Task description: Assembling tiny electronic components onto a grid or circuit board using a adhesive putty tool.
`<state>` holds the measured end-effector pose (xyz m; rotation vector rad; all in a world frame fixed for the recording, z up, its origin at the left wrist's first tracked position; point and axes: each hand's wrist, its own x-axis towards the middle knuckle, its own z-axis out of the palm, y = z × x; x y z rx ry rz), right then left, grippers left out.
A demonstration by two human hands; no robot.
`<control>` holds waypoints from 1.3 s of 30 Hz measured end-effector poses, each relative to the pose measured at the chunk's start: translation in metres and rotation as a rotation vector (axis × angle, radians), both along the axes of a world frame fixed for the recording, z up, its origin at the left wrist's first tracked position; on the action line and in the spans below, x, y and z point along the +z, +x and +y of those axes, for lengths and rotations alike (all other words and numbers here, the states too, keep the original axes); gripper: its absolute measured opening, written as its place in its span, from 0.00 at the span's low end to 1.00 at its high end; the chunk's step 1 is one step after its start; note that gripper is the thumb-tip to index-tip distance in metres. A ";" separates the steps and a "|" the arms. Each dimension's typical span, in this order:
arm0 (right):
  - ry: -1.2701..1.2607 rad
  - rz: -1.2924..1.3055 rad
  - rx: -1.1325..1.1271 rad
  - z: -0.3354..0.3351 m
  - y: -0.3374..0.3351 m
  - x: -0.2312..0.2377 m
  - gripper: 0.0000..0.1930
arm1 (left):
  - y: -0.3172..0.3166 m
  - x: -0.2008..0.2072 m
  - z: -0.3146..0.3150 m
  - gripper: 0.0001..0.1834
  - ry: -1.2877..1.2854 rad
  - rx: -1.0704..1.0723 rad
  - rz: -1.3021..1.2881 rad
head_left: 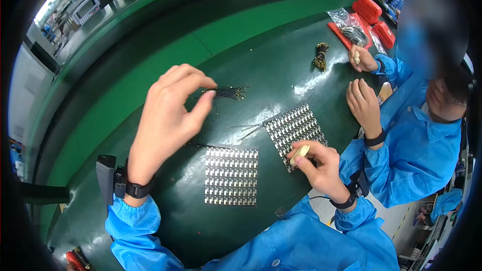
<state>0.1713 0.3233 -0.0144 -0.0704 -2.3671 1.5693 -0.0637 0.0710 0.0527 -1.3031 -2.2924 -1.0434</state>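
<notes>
My left hand [173,105] reaches over the green table, thumb and forefinger pinched at one end of a loose bunch of thin black wires [232,93] with bright tips. My right hand [323,168] is closed around a small cream-coloured piece [299,154]; whether it is held or worn on a finger is unclear. It hovers over the lower part of a tilted panel of small circuit boards [293,123], covering some of it. To the left lies a second such panel [231,175], nearly square to me. A few black wires [248,130] lie at the tilted panel's left corner.
At right a co-worker in blue sits close, one hand [364,105] on the table, the other [362,59] with a similar cream piece. A tied wire bundle [321,56], red cases [367,10] and a clear bag [349,26] lie beyond. A green ledge [201,42] borders the far side.
</notes>
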 end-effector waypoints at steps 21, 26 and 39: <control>0.118 0.095 0.228 -0.059 -0.080 0.035 0.07 | 0.031 0.115 -0.064 0.09 0.155 -0.299 0.253; 0.011 0.097 0.302 -0.120 -0.116 0.005 0.08 | 0.013 0.109 -0.086 0.09 0.101 -0.362 0.249; 0.026 -0.061 0.687 -0.105 -0.143 0.021 0.07 | 0.018 0.114 -0.173 0.09 0.039 -0.165 0.337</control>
